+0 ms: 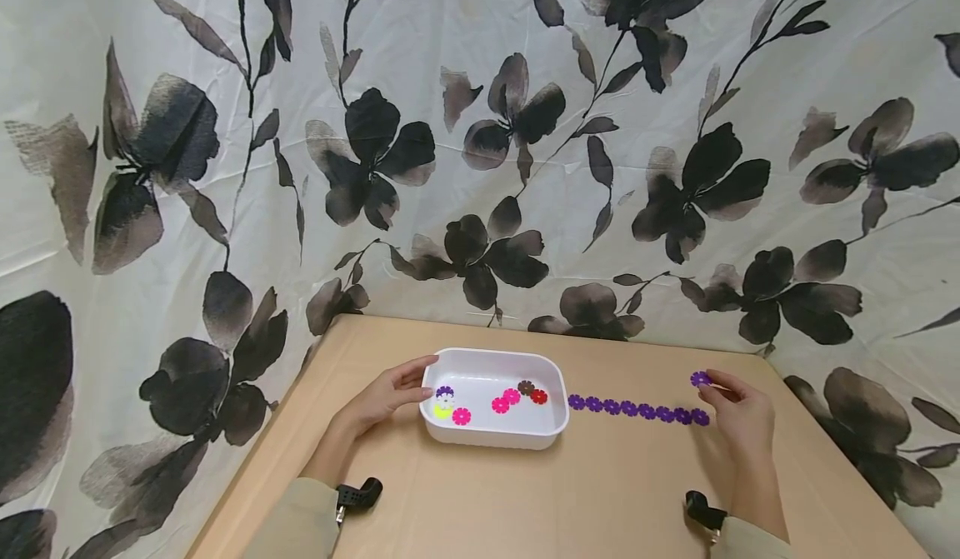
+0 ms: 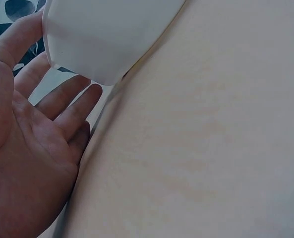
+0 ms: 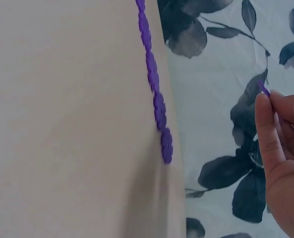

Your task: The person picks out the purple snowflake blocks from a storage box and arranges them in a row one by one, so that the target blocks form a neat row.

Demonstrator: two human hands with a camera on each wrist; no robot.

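Observation:
In the head view my right hand (image 1: 742, 417) pinches a purple flower-shaped plastic disc (image 1: 700, 379) between thumb and fingertips, raised over the table. In the right wrist view that disc (image 3: 264, 88) shows edge-on. Below and left of this hand lies a row of purple discs (image 1: 628, 408), each touching its neighbour; whether they interlock I cannot tell. My left hand (image 1: 382, 396) holds the left end of a white plastic tray (image 1: 495, 439), thumb and fingers at its rim. Seen from the left wrist, the other fingers (image 2: 77, 109) are loosely spread under the tray's end.
Inside the tray lie several loose discs: pink (image 1: 461, 416), yellow (image 1: 442, 412), red (image 1: 538, 396), brown (image 1: 526, 387), plus white and purple ones at the left. The tan table (image 1: 525, 501) ends at a floral cloth (image 1: 480, 167) behind and at both sides.

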